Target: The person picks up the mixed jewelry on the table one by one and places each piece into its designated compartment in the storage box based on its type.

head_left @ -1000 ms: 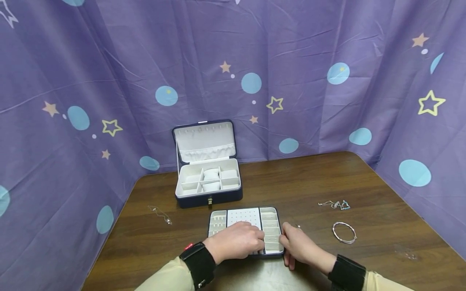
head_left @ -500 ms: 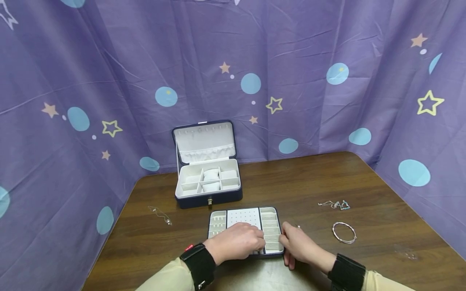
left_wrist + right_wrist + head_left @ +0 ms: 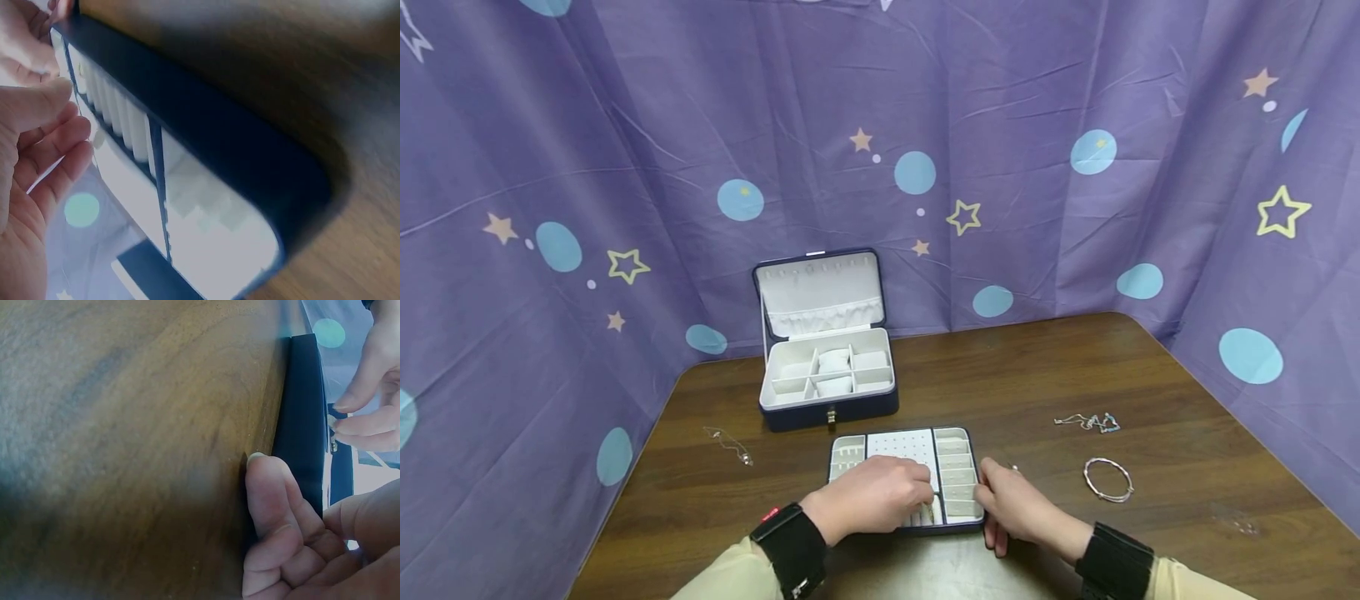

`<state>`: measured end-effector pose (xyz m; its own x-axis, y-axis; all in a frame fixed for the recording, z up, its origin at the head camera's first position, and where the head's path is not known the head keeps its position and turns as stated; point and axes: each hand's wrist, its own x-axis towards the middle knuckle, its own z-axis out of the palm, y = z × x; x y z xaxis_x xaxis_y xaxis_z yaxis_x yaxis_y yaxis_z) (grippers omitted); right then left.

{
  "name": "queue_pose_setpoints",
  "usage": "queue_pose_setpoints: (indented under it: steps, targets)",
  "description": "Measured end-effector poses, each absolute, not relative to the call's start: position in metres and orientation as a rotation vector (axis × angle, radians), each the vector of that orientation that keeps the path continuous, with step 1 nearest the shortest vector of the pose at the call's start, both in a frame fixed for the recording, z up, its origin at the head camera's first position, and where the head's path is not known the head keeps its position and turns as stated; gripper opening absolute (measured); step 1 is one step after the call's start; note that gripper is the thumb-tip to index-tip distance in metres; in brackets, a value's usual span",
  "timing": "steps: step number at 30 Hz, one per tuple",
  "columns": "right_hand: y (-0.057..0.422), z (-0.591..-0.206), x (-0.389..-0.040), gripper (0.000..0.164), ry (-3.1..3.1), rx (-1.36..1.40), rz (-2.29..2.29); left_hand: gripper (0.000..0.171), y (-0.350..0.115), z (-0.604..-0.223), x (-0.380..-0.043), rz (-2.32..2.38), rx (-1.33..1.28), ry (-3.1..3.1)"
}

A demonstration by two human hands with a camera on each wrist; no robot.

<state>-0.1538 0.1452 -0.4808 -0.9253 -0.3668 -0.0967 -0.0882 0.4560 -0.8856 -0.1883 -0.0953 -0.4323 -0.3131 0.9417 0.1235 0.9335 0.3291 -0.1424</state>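
Note:
A shallow navy jewelry tray (image 3: 964, 527) lies on the table with side compartments, a white panel with small holes (image 3: 904, 443) and padded ring rolls (image 3: 119, 115). My left hand (image 3: 876, 497) is over its front middle part. In the left wrist view, that thumb and the fingers (image 3: 78, 128) stand apart, near the ring rolls. A tiny gold spot (image 3: 81, 69) shows among the rolls. My right hand (image 3: 1018, 504) holds the tray's right edge, thumb at the rim and fingers (image 3: 269, 494) curled against the outer wall.
Behind the tray, a navy jewelry box (image 3: 850, 410) stands with its lid up. A fine necklace (image 3: 730, 446) lies at left. To the right are a chain with blue pieces (image 3: 1090, 422), a bracelet (image 3: 1131, 485) and a small clear item (image 3: 1236, 522). A purple curtain (image 3: 1015, 225) surrounds the table.
My left hand has shifted slightly left, and its fingertips have come away from the tray's ring section, uncovering more of it. The right hand stays at the tray's edge.

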Motion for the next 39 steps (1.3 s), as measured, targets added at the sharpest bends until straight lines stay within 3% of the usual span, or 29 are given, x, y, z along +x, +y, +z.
queue_pose_setpoints:
  steps: [7, 15, 21, 26, 33, 39]
  targets:
    - [0.146, -0.481, -0.154, 0.011, 2.418, -0.366, -1.464, 0.005, -0.118, -0.422, -0.192, -0.05, -1.534, -2.446]
    - [0.147, -0.478, -0.154, 0.012, 2.383, -0.325, -1.464, 0.006, -0.149, -0.418, -0.195, -0.174, -1.035, -2.633]
    - [0.153, -0.474, -0.156, 0.017, 2.377, -0.302, -1.431, 0.017, -0.163, -0.423, -0.198, -0.313, -0.52, -2.956]
    - [0.157, -0.471, -0.158, 0.018, 2.41, -0.304, -1.382, 0.032, -0.173, -0.431, -0.2, -0.439, -0.238, -3.134]
    - [0.166, -0.463, -0.168, 0.013, 2.566, -0.325, -1.32, 0.051, -0.181, -0.442, -0.201, -0.546, -0.103, -3.234]
    - [0.181, -0.457, -0.179, 0.006, 2.712, -0.369, -1.259, 0.055, -0.185, -0.446, -0.201, -0.633, -0.078, -3.26]
